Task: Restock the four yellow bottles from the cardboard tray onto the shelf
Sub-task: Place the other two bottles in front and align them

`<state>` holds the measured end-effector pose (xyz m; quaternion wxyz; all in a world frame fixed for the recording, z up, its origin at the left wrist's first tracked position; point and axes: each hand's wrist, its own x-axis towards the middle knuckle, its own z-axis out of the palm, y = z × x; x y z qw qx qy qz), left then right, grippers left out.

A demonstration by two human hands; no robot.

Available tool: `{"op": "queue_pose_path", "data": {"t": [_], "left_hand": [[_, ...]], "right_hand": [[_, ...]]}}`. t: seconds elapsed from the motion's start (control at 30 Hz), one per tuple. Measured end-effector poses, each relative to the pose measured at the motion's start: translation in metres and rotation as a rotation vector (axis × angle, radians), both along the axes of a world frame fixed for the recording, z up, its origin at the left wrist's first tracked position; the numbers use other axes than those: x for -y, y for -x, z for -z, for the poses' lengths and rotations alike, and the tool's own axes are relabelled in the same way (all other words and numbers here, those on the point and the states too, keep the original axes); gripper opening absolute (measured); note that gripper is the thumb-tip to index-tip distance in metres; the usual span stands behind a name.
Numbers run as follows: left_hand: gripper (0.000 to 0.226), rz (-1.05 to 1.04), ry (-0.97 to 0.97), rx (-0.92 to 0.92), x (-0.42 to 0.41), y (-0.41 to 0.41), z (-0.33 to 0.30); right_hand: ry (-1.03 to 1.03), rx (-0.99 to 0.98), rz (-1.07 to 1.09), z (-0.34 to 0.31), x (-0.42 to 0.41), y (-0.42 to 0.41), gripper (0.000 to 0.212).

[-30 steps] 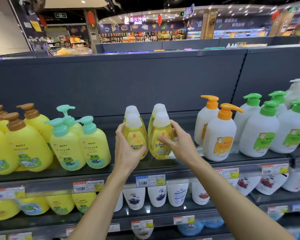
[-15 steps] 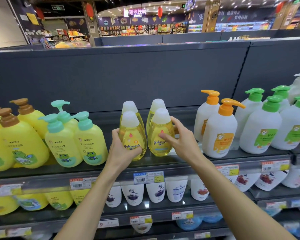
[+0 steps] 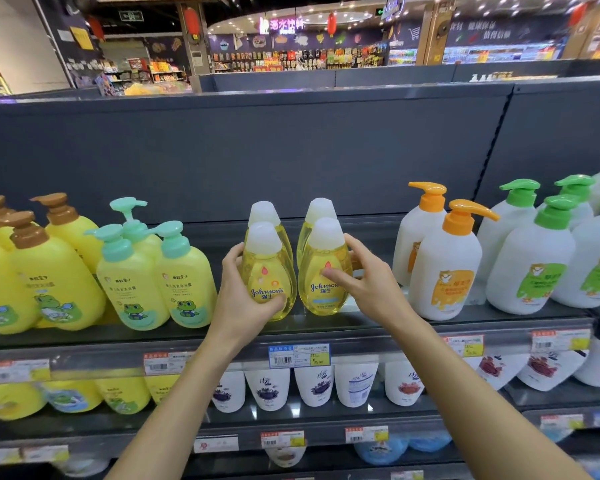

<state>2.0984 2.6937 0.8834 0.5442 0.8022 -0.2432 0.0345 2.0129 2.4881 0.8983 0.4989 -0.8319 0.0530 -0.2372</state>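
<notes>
Four yellow bottles with white caps stand on the top shelf (image 3: 361,329), two in front and two behind. My left hand (image 3: 238,306) grips the front left bottle (image 3: 264,268), thumb across its lower label. My right hand (image 3: 371,289) holds the front right bottle (image 3: 321,296), thumb on its front and fingers round its right side. The back left bottle (image 3: 264,211) and the back right bottle (image 3: 321,207) show mostly their caps. Both front bottles stand upright on the shelf. No cardboard tray is in view.
Green-capped frog bottles (image 3: 184,282) stand close on the left, and white orange-pump bottles (image 3: 444,271) close on the right. More pump bottles fill both ends. A grey back panel (image 3: 291,150) rises behind. White tubes hang on the shelf below.
Both hands stay on the two front bottles. My left thumb has slid across the bottom of the label. The bottles have barely shifted on the shelf.
</notes>
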Motion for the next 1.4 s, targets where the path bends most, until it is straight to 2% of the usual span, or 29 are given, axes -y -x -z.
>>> {"op": "queue_pose_path", "data": {"t": [0.1, 0.43, 0.57, 0.73, 0.9, 1.0, 1.07, 1.13, 1.2, 1.27, 1.33, 1.4], "left_hand": [[0.102, -0.009, -0.029, 0.035, -0.001, 0.003, -0.007], [0.096, -0.019, -0.048, 0.038, -0.001, 0.004, -0.017], [0.083, -0.02, -0.043, 0.053, 0.0, 0.007, -0.019], [0.064, -0.025, 0.001, -0.051, 0.004, 0.004, -0.024], [0.06, 0.008, -0.015, -0.071, 0.005, -0.001, -0.026], [0.065, 0.007, -0.004, -0.023, 0.001, 0.003, -0.028], [0.069, -0.029, 0.02, 0.091, -0.001, 0.009, -0.035], [0.059, -0.076, 0.039, 0.3, -0.003, 0.016, -0.055], [0.037, -0.112, 0.075, 0.532, -0.003, 0.018, -0.089], [0.018, -0.125, 0.061, 0.647, 0.0, 0.011, -0.127], [0.013, -0.078, -0.043, 0.548, 0.007, -0.006, -0.161], [0.016, -0.008, -0.288, 0.402, 0.019, -0.028, -0.18]], "right_hand": [[0.004, 0.01, -0.003, -0.002, -0.001, 0.001, 0.056], [0.013, 0.017, -0.007, -0.001, -0.001, 0.006, 0.056], [0.011, 0.029, 0.008, 0.0, -0.004, 0.007, 0.057], [0.023, 0.029, 0.026, 0.001, -0.007, 0.006, 0.057], [0.026, 0.035, 0.052, 0.001, -0.01, 0.005, 0.06], [0.019, 0.013, 0.038, 0.002, -0.009, 0.009, 0.067], [0.04, 0.003, 0.077, -0.001, -0.005, 0.012, 0.072], [0.052, 0.07, 0.147, -0.016, 0.0, 0.013, 0.06], [0.043, 0.189, 0.198, -0.047, 0.002, 0.009, 0.031], [0.088, 0.262, 0.237, -0.085, 0.006, -0.002, 0.014], [0.177, 0.219, 0.215, -0.116, 0.015, -0.02, 0.014], [0.246, 0.045, 0.132, -0.134, 0.025, -0.042, 0.02]]}}
